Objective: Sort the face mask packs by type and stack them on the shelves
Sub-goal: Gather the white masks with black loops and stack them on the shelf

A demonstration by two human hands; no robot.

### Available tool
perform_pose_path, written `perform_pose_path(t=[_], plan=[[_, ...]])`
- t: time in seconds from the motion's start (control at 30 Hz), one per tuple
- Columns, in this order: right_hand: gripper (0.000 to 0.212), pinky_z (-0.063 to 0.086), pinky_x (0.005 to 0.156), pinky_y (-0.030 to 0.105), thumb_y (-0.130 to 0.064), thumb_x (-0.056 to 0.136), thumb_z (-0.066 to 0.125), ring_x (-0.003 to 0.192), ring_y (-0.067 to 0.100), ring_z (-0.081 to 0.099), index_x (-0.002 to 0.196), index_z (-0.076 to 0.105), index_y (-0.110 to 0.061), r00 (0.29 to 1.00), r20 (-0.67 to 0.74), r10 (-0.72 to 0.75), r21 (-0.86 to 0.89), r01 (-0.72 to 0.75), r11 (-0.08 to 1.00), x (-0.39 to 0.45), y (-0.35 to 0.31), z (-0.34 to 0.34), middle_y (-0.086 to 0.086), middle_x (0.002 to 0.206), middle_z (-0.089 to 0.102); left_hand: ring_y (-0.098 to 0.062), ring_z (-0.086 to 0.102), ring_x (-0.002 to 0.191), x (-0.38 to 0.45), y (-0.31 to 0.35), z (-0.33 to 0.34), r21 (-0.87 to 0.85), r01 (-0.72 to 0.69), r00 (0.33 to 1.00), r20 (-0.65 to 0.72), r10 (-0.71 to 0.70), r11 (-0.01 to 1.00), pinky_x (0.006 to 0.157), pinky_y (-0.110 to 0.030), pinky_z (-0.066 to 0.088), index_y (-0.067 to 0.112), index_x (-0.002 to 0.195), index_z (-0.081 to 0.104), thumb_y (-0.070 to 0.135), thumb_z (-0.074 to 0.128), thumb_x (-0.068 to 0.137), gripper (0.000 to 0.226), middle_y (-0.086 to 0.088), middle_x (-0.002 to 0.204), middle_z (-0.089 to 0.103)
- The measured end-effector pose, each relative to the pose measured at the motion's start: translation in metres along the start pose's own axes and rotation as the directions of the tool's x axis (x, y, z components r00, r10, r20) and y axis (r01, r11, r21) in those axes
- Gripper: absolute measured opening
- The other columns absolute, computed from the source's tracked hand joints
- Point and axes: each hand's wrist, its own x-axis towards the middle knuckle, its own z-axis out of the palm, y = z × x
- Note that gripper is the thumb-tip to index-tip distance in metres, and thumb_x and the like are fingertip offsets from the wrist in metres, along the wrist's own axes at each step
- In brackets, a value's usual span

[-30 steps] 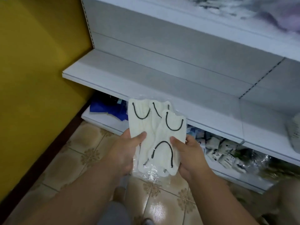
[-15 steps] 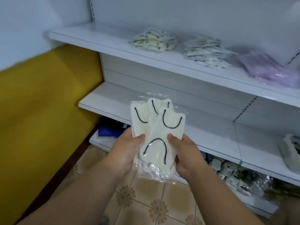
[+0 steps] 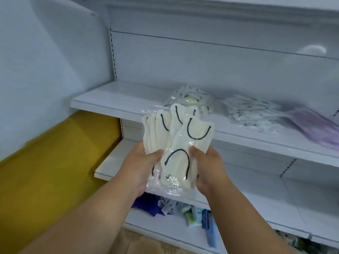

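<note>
I hold a clear plastic pack of cream face masks with black ear loops (image 3: 180, 136) upright in front of the shelves. My left hand (image 3: 142, 166) grips its lower left side, thumb on the front. My right hand (image 3: 208, 166) grips its lower right side, thumb pressed on the front. Behind the pack, on the upper white shelf (image 3: 117, 99), lies a pile of matching cream mask packs (image 3: 192, 96). To its right lie a pile of white mask packs (image 3: 253, 114) and a pile of lilac mask packs (image 3: 315, 127).
A middle shelf (image 3: 275, 204) runs below my hands. The lowest shelf holds blue items (image 3: 148, 204) and small mixed packets (image 3: 194, 215). A yellow wall panel (image 3: 55, 162) stands at the left, and tiled floor (image 3: 139, 241) shows at the bottom.
The view has tilted up and both hands have raised the pack, so it now stands in front of the upper shelf with the sorted piles. Both grips are unchanged.
</note>
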Motion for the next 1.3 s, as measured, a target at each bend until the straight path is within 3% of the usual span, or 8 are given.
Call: perform_pose_path(t=[0.3,0.4,0.53,0.67,0.8,1.0,1.13,1.3], plan=[[0.019,0.058,0.087,0.048,-0.005,0.095,0.059,0.089,0.028,0.073,0.085,0.072,-0.014,0.975,-0.091,-0.2,-0.108,0.19,0.976,0.13,-0.08,0.021,0.007,0.089,0.077,-0.031,0.073,0.095,0.13,0.061,0.053,-0.057,-0.062,0.998,-0.033,0.06,0.996,0.088,-0.053,0.058,0.02,0.107,0.067,0.021,0.065,0.097,0.01,-0.004,0.097,0.078],[0.018,0.057,0.078,0.035,-0.005,0.094,0.059,0.081,0.021,0.069,0.082,0.067,-0.017,0.972,-0.115,-0.207,-0.179,0.185,0.966,0.183,-0.106,0.02,0.006,0.086,0.075,-0.028,0.074,0.092,0.177,0.08,0.072,0.033,-0.098,0.994,-0.056,0.099,0.995,0.089,-0.052,0.057,0.021,0.101,0.07,0.021,0.069,0.095,0.006,-0.003,0.095,0.078],[0.013,0.057,0.071,0.038,-0.014,0.082,0.059,0.082,0.034,0.067,0.093,0.063,-0.008,0.963,-0.148,-0.225,-0.354,0.161,0.921,0.254,-0.14,0.021,0.011,0.085,0.071,-0.026,0.073,0.089,0.242,0.108,0.095,0.189,-0.105,0.993,-0.036,0.114,0.976,0.084,-0.045,0.059,0.022,0.098,0.07,0.028,0.072,0.092,0.009,-0.002,0.095,0.077],[0.011,0.035,0.055,0.027,-0.016,0.09,0.057,0.062,0.021,0.042,0.086,0.051,-0.008,0.958,-0.185,-0.219,-0.608,0.064,0.791,0.303,-0.157,0.022,0.006,0.073,0.046,-0.031,0.073,0.09,0.297,0.12,0.109,0.335,-0.083,0.997,0.024,0.079,0.939,0.086,-0.051,0.06,0.012,0.103,0.068,0.028,0.067,0.094,0.018,-0.011,0.1,0.075],[0.016,0.043,0.056,0.024,-0.022,0.086,0.064,0.06,0.017,0.051,0.075,0.055,-0.014,0.966,-0.161,-0.203,-0.778,0.002,0.628,0.332,-0.149,0.026,0.005,0.078,0.06,-0.03,0.073,0.085,0.338,0.118,0.112,0.649,-0.14,0.988,0.14,0.063,0.748,0.08,-0.044,0.06,0.012,0.094,0.071,0.031,0.066,0.093,0.019,-0.009,0.09,0.075],[0.058,0.04,0.075,0.031,-0.046,0.081,0.078,0.107,0.032,0.059,0.116,0.049,-0.009,0.91,-0.223,-0.35,-0.95,-0.122,0.288,0.329,-0.131,0.037,0.011,0.11,0.062,-0.016,0.065,0.08,0.359,0.109,0.111,0.875,-0.24,0.971,0.223,0.09,0.421,0.061,-0.029,0.044,0.018,0.093,0.061,0.05,0.071,0.082,0.035,0.005,0.088,0.067],[0.043,0.047,0.085,0.034,-0.044,0.091,0.064,0.107,0.033,0.059,0.116,0.056,-0.01,0.898,-0.182,-0.401,-0.979,-0.129,0.157,0.33,-0.131,0.047,0.013,0.119,0.057,-0.026,0.06,0.108,0.363,0.105,0.103,0.856,-0.305,0.947,0.226,0.229,0.417,0.077,-0.033,0.042,0.02,0.131,0.044,0.055,0.071,0.083,0.066,-0.001,0.122,0.056],[0.032,0.043,0.078,0.029,-0.043,0.099,0.05,0.093,0.025,0.057,0.11,0.063,-0.016,0.892,-0.201,-0.404,-0.962,-0.101,0.255,0.318,-0.133,0.052,0.01,0.118,0.059,-0.015,0.054,0.093,0.361,0.102,0.084,0.752,-0.395,0.913,0.259,0.314,0.528,0.078,-0.029,0.038,0.023,0.119,0.054,0.049,0.06,0.093,0.037,0.001,0.119,0.052]])
